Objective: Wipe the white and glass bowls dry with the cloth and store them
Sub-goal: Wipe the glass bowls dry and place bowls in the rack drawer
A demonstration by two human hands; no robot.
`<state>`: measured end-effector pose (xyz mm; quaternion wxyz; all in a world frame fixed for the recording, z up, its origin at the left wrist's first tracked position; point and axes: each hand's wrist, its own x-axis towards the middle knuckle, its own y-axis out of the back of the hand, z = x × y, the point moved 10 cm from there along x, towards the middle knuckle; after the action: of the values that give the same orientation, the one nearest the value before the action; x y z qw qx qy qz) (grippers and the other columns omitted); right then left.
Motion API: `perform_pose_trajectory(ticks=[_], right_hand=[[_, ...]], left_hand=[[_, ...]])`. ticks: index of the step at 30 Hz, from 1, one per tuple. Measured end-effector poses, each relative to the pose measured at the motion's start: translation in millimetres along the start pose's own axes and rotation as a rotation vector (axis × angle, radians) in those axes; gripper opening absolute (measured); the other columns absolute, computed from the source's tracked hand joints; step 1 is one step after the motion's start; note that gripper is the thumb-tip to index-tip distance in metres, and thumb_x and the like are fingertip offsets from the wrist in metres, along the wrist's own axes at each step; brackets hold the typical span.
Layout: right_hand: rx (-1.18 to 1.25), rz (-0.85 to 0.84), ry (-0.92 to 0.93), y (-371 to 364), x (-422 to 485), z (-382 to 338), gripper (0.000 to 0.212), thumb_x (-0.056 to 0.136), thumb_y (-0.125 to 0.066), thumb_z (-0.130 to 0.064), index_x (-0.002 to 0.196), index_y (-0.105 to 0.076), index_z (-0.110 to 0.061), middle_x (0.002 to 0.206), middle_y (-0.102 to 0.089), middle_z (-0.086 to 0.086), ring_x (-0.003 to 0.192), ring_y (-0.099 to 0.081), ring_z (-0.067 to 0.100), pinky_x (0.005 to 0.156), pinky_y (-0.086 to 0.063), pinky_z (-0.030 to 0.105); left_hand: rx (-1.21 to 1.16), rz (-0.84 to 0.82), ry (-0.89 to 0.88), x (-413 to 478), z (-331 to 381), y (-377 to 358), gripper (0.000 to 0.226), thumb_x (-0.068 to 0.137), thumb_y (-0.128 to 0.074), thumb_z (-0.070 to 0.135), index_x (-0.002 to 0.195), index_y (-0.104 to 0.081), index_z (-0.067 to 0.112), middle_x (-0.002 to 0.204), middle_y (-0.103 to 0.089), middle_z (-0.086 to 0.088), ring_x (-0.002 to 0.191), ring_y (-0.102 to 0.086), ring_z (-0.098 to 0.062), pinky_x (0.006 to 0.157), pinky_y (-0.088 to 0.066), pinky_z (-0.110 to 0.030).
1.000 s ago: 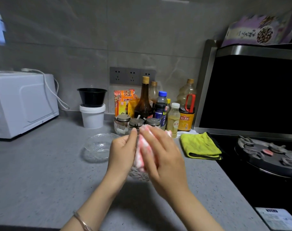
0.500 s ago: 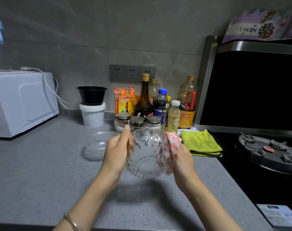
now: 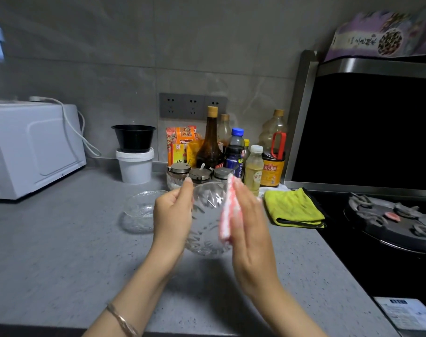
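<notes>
A cut-glass bowl (image 3: 207, 229) is held tilted above the grey counter (image 3: 61, 251) at the centre. My left hand (image 3: 173, 215) grips its left rim, thumb pointing up. My right hand (image 3: 249, 229) lies with straight fingers against the bowl's right side and presses a pink-and-white cloth (image 3: 227, 210) onto the glass. A second, shallower glass bowl (image 3: 137, 212) sits on the counter just left of my left hand, partly hidden by it.
Bottles and lidded spice jars (image 3: 199, 173) crowd the wall behind the bowl. A black bowl on a white tub (image 3: 134, 164) and a white microwave (image 3: 34, 147) stand to the left. A folded yellow cloth (image 3: 293, 209) and the stove (image 3: 389, 220) are on the right.
The bowl has turned in my hands. My right hand has risen from the lower right rim and now lies flat, with the cloth, against the bowl's right side.
</notes>
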<state>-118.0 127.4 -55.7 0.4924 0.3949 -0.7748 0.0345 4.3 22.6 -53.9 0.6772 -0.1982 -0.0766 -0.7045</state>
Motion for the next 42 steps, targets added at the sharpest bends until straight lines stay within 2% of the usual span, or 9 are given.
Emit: perform_pose_trajectory(ticks=[3, 7, 13, 18, 26, 30, 34, 37, 42], right_hand=[[-0.283, -0.044, 0.215, -15.1, -16.2, -20.1, 0.05, 0.103, -0.02, -0.041, 0.151, -0.02, -0.025, 0.159, -0.019, -0.005, 0.147, -0.013, 0.017, 0.119, -0.012, 0.04], [-0.39, 0.008, 0.323, -8.8, 3.9, -39.3, 0.045, 0.102, -0.028, -0.035, 0.142, -0.044, -0.022, 0.145, -0.045, -0.003, 0.138, -0.034, 0.016, 0.113, -0.026, 0.043], [-0.022, 0.027, -0.023, 10.3, 31.3, -8.9, 0.037, 0.1, -0.034, -0.035, 0.117, -0.064, -0.021, 0.108, -0.063, -0.011, 0.102, -0.057, 0.005, 0.085, -0.043, 0.019], [0.572, 0.0, -0.518, -5.0, 19.5, 38.3, 0.029, 0.101, -0.038, -0.014, 0.093, -0.065, -0.022, 0.072, -0.068, -0.01, 0.071, -0.063, 0.001, 0.066, -0.049, 0.014], [0.503, -0.068, -0.66, 4.9, 20.6, 41.1, 0.041, 0.1, -0.042, -0.028, 0.065, -0.053, -0.01, 0.04, -0.046, -0.008, 0.031, -0.036, -0.001, 0.033, -0.028, 0.01], [0.443, -0.15, -0.428, 2.3, 38.4, 26.5, 0.049, 0.101, -0.042, -0.024, 0.067, -0.057, 0.007, 0.053, -0.055, 0.002, 0.049, -0.048, 0.009, 0.05, -0.039, 0.016], [0.419, -0.127, -0.283, 0.4, 31.8, 19.1, 0.043, 0.102, -0.04, -0.023, 0.069, -0.061, -0.006, 0.054, -0.058, -0.003, 0.052, -0.053, 0.005, 0.054, -0.042, 0.02], [0.229, 0.001, -0.154, 11.4, 17.7, 14.5, 0.036, 0.1, -0.036, -0.037, 0.112, -0.065, -0.019, 0.1, -0.067, -0.01, 0.094, -0.061, 0.003, 0.081, -0.049, 0.027], [-0.203, -0.033, 0.145, -7.7, -15.1, -13.3, 0.052, 0.102, -0.023, -0.045, 0.151, -0.019, -0.029, 0.158, -0.018, -0.01, 0.146, -0.015, 0.013, 0.118, -0.019, 0.041]], left_hand=[[-0.014, 0.005, 0.013, 1.7, -4.7, -2.5, 0.048, 0.095, -0.051, 0.033, 0.053, -0.043, 0.013, 0.048, -0.036, 0.0, 0.045, -0.033, -0.01, 0.048, -0.028, -0.025], [-0.075, -0.141, 0.043, -6.1, -12.8, -20.3, 0.043, 0.095, -0.051, 0.032, 0.058, -0.071, 0.021, 0.059, -0.066, -0.003, 0.064, -0.059, -0.015, 0.064, -0.046, -0.03], [-0.013, -0.079, -0.061, -6.5, 3.8, -8.9, 0.052, 0.094, -0.051, 0.033, 0.054, -0.04, 0.003, 0.046, -0.032, -0.004, 0.046, -0.03, -0.014, 0.048, -0.025, -0.025], [-0.184, -0.085, 0.015, -5.4, -10.2, 4.2, 0.08, 0.072, -0.058, 0.062, 0.074, -0.047, -0.017, 0.08, -0.054, -0.017, 0.072, -0.047, -0.028, 0.068, -0.038, -0.04], [0.0, -0.233, 0.087, -1.4, -18.3, -5.7, 0.054, 0.095, -0.043, 0.043, 0.074, -0.063, -0.003, 0.07, -0.063, -0.016, 0.066, -0.059, -0.016, 0.065, -0.045, -0.019], [0.209, -0.354, -0.186, -9.5, 24.7, -26.4, 0.052, 0.09, -0.041, 0.051, 0.05, -0.055, 0.02, 0.045, -0.048, 0.004, 0.045, -0.045, -0.008, 0.053, -0.039, -0.021], [0.322, -0.317, -0.327, -14.2, 32.1, -30.4, 0.06, 0.089, -0.05, 0.046, 0.045, -0.039, 0.007, 0.042, -0.03, 0.0, 0.044, -0.029, -0.013, 0.05, -0.024, -0.03], [0.13, -0.178, -0.155, -9.8, 14.8, -14.7, 0.056, 0.091, -0.053, 0.038, 0.046, -0.036, 0.01, 0.045, -0.028, -0.001, 0.044, -0.026, -0.012, 0.048, -0.021, -0.027], [-0.114, -0.008, 0.113, -1.7, -17.5, -0.3, 0.045, 0.092, -0.056, 0.038, 0.055, -0.047, 0.015, 0.056, -0.038, -0.007, 0.057, -0.035, -0.019, 0.055, -0.028, -0.028]])
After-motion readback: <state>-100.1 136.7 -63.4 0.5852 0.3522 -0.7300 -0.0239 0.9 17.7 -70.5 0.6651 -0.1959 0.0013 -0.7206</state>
